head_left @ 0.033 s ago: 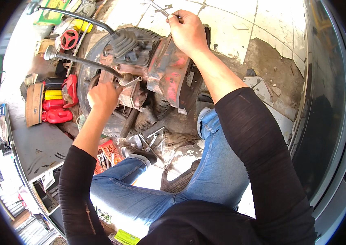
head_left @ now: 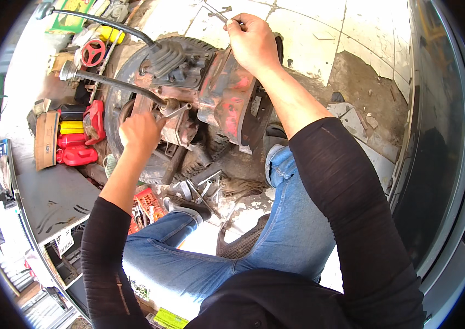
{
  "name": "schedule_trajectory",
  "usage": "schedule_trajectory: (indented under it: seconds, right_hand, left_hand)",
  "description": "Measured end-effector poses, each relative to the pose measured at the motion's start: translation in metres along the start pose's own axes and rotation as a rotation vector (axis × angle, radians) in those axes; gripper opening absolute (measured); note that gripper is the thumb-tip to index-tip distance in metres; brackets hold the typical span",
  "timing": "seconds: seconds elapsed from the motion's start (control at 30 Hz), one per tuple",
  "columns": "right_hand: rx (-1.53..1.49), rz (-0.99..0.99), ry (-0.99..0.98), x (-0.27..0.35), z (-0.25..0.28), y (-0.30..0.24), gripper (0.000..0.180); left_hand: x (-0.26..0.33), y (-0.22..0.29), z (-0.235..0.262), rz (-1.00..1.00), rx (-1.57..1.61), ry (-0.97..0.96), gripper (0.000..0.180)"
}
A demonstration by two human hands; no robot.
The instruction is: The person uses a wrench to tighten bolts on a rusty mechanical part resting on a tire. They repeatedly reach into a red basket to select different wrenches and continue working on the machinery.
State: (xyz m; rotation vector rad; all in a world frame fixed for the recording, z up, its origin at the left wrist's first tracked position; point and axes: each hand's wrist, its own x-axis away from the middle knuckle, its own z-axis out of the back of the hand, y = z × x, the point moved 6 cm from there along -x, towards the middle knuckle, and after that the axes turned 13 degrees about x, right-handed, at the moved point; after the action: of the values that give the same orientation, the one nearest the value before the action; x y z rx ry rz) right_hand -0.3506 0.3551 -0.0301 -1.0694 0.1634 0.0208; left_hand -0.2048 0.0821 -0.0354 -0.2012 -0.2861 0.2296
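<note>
A dirty gearbox (head_left: 227,101) with worn red paint lies across a tyre (head_left: 128,68). Two long shift levers rise from it; the nearer lever (head_left: 117,83) ends in a round knob. My left hand (head_left: 140,131) is closed around a wrench (head_left: 178,111), whose end rests at the small housing by that lever's base. Above the gearbox's far right end, my right hand (head_left: 251,44) is closed on a slim metal tool (head_left: 217,14). That tool's far end lies over the white tiles, and its kind is unclear.
Several wrenches (head_left: 202,189) lie on the floor by my foot, beside a red basket (head_left: 147,205) of tools. Red containers (head_left: 76,148) and a cardboard piece (head_left: 46,140) stand left. Broken tiles (head_left: 353,118) lie right, near a dark vehicle panel (head_left: 435,148).
My left hand and the wrench in it have shifted very slightly to the right. My right hand has stayed where it was.
</note>
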Motion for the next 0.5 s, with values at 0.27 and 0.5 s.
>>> schedule_trajectory:
  seconds: [0.27, 0.5]
  right_hand:
    - [0.000, 0.014, 0.005, -0.001, -0.002, 0.000, 0.029]
    - [0.009, 0.021, 0.004, -0.001, -0.002, 0.000, 0.029]
  left_hand:
    - [0.027, -0.012, -0.043, 0.178, 0.183, -0.029, 0.062]
    - [0.047, -0.006, -0.069, 0.292, 0.346, 0.022, 0.063]
